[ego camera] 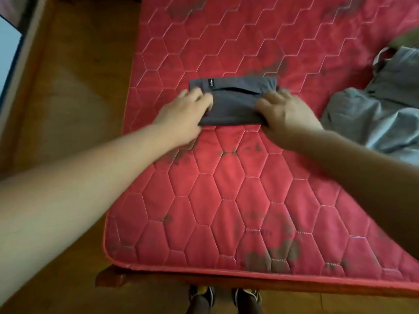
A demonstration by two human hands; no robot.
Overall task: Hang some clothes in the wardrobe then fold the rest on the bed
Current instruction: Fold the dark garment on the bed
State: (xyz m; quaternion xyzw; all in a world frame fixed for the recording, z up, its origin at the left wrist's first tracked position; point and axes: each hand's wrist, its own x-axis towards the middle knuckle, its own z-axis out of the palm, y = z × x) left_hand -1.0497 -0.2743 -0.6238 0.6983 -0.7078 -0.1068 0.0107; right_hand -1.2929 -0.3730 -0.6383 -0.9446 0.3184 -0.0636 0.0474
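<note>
left hand (183, 114): palm down on the left end of the dark grey folded garment (233, 100), fingers curled over its left edge, thumb side at the near-left corner; gripping the cloth edge, slightly motion-blurred
right hand (285, 112): palm down on the right end of the same garment, fingers spread over the top, thumb tucked under the near-right corner; pinching the fold there
garment vs hands: lies directly between the two hands, touching both; only its middle strip and far edge show uncovered
garment state: folded into a compact rectangle, long side running left-right; flat on the mattress; a slit pocket opening and a small dark label show near its far edge
garment place: middle of the red mattress (226, 189), closer to the left edge than the right
arms: both bare forearms reach in from the near side, left from near-left, right from near-right
light grey clothes (376, 114): crumpled, unfolded heap on the right side of the mattress, just beside the right hand, not touching it as far as I can tell
mattress: red, hexagon quilting, dark stains in patches; sits on a wooden bed frame (113, 279) with near-left corner showing
floor (68, 98): brown, left of the bed
shoes (224, 295): person's feet at the near edge, under the bed frame line
</note>
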